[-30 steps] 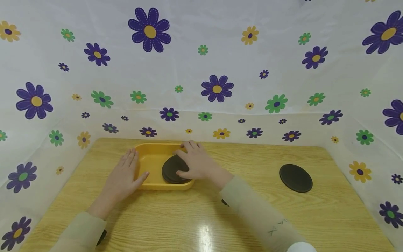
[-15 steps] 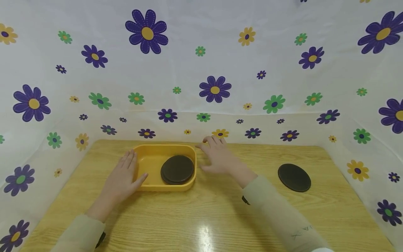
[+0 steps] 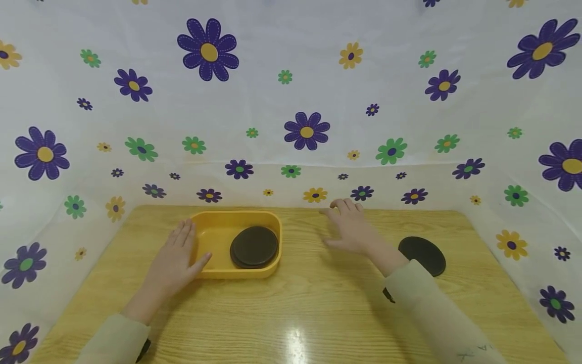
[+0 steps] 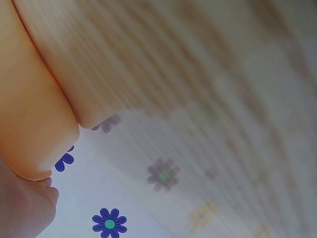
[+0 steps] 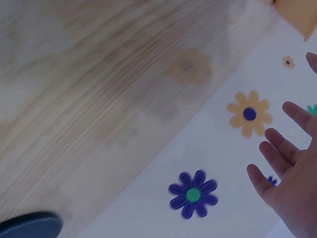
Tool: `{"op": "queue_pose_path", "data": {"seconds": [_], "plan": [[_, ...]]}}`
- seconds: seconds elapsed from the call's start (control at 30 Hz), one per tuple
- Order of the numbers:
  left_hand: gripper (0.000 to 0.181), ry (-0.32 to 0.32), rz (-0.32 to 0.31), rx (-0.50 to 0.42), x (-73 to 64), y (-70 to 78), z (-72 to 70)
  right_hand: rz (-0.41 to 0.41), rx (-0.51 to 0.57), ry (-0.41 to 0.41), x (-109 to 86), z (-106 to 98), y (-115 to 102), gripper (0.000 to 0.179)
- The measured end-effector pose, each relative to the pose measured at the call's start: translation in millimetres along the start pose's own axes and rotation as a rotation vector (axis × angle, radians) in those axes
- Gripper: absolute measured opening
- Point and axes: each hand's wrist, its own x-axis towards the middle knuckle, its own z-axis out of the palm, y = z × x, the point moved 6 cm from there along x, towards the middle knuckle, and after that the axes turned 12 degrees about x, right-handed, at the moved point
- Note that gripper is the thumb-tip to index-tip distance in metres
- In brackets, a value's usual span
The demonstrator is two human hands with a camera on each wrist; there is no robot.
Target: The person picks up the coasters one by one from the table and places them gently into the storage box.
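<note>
In the head view a yellow plastic tray (image 3: 204,273) stands at the back left of the table. Black round discs (image 3: 254,246), stacked, lie in its right half. My left hand (image 3: 170,258) rests against the tray's left end, fingers straight and thumb over the near rim; the left wrist view shows the tray's side wall (image 4: 34,99) beside part of the hand. Right of the tray, my right hand (image 3: 352,230) hovers above the table with spread fingers and nothing in them. Another black disc (image 3: 423,255) lies farther right, partly covered by the right forearm.
The wooden table (image 3: 254,313) has a glossy grain surface. A white cloth with printed flowers (image 3: 263,101) rises behind it and along both sides. In the right wrist view the lone disc (image 5: 29,227) shows at the lower left corner.
My right hand has come away from the discs in the tray and moved right, toward the lone disc. The left hand has stayed at the tray's left end.
</note>
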Motion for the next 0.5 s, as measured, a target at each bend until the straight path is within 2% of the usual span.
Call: {"op": "queue_pose_path", "data": {"seconds": [0.5], "plan": [[0.093, -0.013, -0.009, -0.016, -1.1, 0.1, -0.5, 0.186, 0.026, -0.009, -62.1, -28, 67, 0.067]]}}
